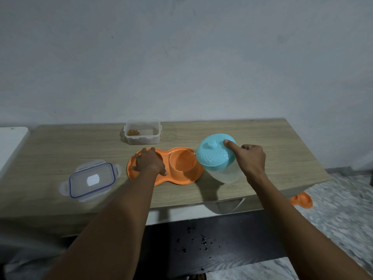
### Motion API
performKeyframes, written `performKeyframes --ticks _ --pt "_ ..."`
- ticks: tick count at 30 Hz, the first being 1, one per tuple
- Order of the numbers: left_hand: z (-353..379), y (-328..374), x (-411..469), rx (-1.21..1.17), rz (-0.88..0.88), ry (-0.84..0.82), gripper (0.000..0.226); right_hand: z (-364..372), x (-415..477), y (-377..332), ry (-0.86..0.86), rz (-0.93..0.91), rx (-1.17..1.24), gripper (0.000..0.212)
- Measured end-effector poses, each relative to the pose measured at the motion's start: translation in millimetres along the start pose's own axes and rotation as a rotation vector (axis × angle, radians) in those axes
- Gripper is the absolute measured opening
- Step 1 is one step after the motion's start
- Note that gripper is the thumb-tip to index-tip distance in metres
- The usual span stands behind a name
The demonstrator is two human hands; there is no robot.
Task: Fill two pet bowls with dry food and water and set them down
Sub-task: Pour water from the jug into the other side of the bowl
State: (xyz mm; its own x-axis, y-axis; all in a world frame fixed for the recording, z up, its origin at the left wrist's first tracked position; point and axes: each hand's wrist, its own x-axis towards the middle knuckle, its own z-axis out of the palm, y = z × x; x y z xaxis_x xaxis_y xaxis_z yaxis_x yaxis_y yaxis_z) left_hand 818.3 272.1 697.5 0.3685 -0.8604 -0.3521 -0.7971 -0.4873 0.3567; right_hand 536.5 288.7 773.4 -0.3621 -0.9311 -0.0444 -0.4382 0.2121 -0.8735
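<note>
An orange double pet bowl (188, 177) lies on the wooden table (60, 146). My left hand (150, 162) rests flat over its left cup and hides what is in it. My right hand (251, 159) grips a clear jug with a light blue lid (215, 152), forefinger pressed on the lid. The jug is tilted left, its spout over the right cup (182, 161), and a thin stream of water runs in. A clear tub (143, 131) behind the bowl holds a little brown dry food.
The tub's clear lid with a blue seal (91, 180) lies on the table's left part. A second orange pet bowl (301, 200) sits on the floor by the table's right front corner. A wall stands right behind the table. Dark crumbs dot the dark surface below.
</note>
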Motion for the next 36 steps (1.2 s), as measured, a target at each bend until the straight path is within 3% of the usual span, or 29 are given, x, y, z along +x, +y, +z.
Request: performKeyframes --ticks 9,12,16,23,36 --pt "0 -1 0 -0.008 0.013 0.002 0.071 -1 3 1 -0.022 0.017 0.070 0.066" --pt "0 -1 0 0.007 0.007 -0.007 0.070 0 6 2 -0.040 0.050 0.130 0.074" --pt "-2 0 -2 -0.027 -0.007 -0.006 0.065 2 13 3 -0.044 0.055 0.200 0.058" --pt "-2 5 -12 0.030 -0.047 -0.060 0.116 18 37 -13 -0.082 0.017 0.364 0.066" --pt "5 -2 -6 -0.032 -0.038 -0.013 0.122 108 110 -39 -0.233 0.090 0.490 0.059"
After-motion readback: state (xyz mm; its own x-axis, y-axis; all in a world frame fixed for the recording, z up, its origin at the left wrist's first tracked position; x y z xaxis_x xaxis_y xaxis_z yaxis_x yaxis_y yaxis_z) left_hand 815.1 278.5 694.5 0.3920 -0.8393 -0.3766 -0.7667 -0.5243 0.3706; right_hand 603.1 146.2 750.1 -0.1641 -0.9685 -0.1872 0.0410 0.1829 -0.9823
